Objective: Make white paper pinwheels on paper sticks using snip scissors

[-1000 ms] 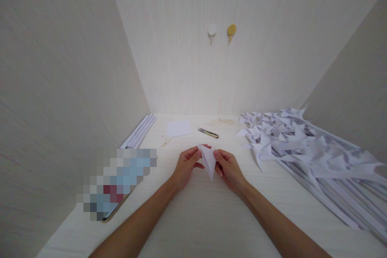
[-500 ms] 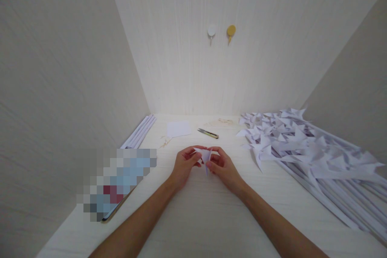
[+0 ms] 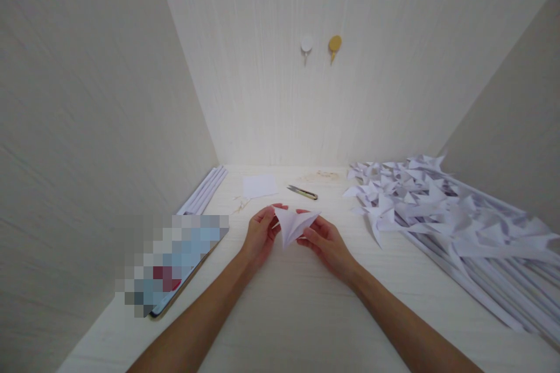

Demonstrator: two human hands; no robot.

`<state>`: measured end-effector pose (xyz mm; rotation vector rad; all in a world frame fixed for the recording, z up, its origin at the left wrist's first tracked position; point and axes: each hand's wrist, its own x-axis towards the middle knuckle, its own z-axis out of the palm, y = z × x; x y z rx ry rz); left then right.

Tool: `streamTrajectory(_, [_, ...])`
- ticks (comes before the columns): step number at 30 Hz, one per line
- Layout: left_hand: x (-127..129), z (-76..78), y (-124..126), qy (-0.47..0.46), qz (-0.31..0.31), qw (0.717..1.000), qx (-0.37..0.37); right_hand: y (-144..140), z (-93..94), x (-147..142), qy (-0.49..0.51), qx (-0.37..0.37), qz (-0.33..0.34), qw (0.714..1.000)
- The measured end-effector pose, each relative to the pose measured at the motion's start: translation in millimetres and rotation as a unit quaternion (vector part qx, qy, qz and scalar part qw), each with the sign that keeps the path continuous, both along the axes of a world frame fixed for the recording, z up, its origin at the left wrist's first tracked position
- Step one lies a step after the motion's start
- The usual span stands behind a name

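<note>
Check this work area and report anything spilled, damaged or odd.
Brownish patches stand out on the white tabletop: one beyond the thread snips, another in front of the flat white paper. They could be debris or surface damage; too small to tell.

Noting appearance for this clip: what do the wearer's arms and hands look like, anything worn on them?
The left hand and right hand are bare, with no gloves or rings visible. The left forearm and right forearm are bare too: no sleeve, watch or bracelet shows before they leave the picture's bottom edge.
</note>
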<state>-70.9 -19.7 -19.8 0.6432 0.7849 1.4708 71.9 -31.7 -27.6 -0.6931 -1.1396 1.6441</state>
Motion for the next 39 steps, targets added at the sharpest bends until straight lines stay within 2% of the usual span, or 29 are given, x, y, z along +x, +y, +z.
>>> streamTrajectory(4, [0,1.3,0,-0.001,0.000,1.000,-0.005,2,-3.5,1,-0.011,0.026,-0.021,0.999])
streamTrajectory(9, [1,1.3,-2,0.037,-0.014,0.999,-0.003,6,-4.7,3,-0.051,0.081,-0.097,0.991])
streamTrajectory(15, [0,-3.5,-1,0.066,-0.004,0.998,0.000,9,-7.4,5,-0.099,0.013,-0.169,0.981])
streamTrajectory(20, [0,-3.2,-1,0.098,-0.010,0.995,-0.001,11,-9.4,4,-0.046,-0.045,-0.211,0.975])
streamTrajectory(23, [1,-2.4,-1,0.113,-0.029,0.993,0.002,12,-6.6,4,0.008,-0.062,-0.217,0.974])
streamTrajectory(26, [1,-2.2,-1,0.097,-0.044,0.994,-0.006,11,-5.4,5,0.018,-0.050,-0.213,0.976])
streamTrajectory(32, [4,-1.4,-1,0.081,-0.022,0.995,-0.052,10,-9.4,6,-0.095,0.026,-0.191,0.977])
streamTrajectory(39, [7,-0.3,-6,0.161,-0.019,0.986,-0.041,5,-4.4,6,-0.157,0.079,-0.172,0.969])
